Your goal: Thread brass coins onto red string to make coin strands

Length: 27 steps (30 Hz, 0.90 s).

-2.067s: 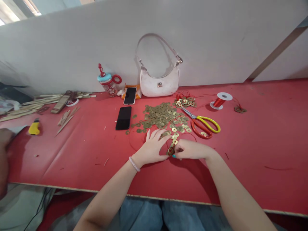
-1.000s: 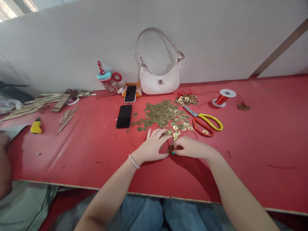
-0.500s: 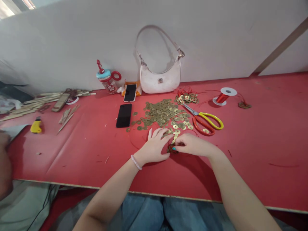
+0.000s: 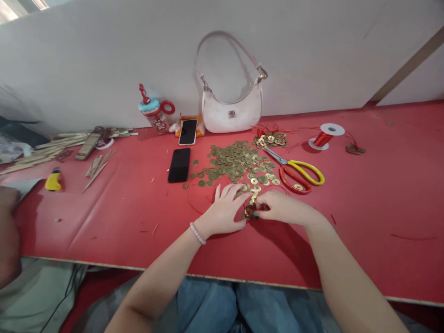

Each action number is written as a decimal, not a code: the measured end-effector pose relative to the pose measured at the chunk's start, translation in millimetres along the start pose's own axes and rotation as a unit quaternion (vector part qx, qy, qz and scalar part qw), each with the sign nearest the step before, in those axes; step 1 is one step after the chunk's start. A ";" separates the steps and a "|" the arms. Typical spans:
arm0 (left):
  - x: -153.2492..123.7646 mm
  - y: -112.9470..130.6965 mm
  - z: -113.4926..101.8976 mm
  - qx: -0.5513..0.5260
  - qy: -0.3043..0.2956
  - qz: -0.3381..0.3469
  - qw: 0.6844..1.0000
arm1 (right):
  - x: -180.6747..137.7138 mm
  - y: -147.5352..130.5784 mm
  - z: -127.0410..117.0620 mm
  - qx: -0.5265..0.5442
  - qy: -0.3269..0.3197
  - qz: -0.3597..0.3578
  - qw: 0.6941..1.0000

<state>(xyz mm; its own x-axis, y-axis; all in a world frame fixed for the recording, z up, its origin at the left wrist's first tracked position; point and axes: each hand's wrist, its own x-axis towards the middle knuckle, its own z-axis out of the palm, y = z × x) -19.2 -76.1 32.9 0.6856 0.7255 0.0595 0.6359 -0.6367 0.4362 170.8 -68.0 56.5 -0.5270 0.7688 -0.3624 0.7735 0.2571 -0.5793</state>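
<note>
My left hand (image 4: 226,211) lies on the red table, fingers spread, its tips by the loose coins and its thumb beside a small bunch of brass coins (image 4: 248,213) with red thread. Curled inward, my right hand (image 4: 277,206) has its thumb and fingertips closed on that bunch; its far part is hidden behind them. A short row of square-holed coins (image 4: 254,188) leads from between the hands to a large loose coin pile (image 4: 232,159). Thin red thread (image 4: 188,198) curves over the table left of the fingers.
Scissors (image 4: 301,173) with red and yellow handles lie right of the pile. Behind are tied coins (image 4: 272,139), a red thread spool (image 4: 324,138) and a white handbag (image 4: 232,111). Left stand a phone (image 4: 179,165), a cup (image 4: 157,118) and a yellow cutter (image 4: 53,180). Another person's arm (image 4: 9,236) shows far left.
My right hand has shifted slightly at the coin bunch, and its thumb now sits a little further right. My left hand stays spread. The whole view has moved slightly.
</note>
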 end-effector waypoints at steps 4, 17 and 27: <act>0.3 0.7 -0.2 -0.004 -0.002 0.001 1.000 | 1.1 -3.0 1.9 0.004 0.000 -0.011 1.000; -0.5 -4.4 -6.4 -0.015 0.009 -0.002 1.000 | 1.5 -0.5 4.7 0.004 -0.002 -0.018 1.000; -4.7 12.1 9.5 0.032 0.041 -0.071 0.996 | -0.1 -1.5 3.9 0.007 0.000 -0.035 0.999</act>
<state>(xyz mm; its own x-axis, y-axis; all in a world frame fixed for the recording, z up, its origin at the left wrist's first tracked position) -11.3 -89.6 29.3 0.5573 0.8269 0.0746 0.7476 -0.5389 0.3881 168.3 -70.7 54.6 -0.5803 0.7487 -0.3206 0.7297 0.3031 -0.6129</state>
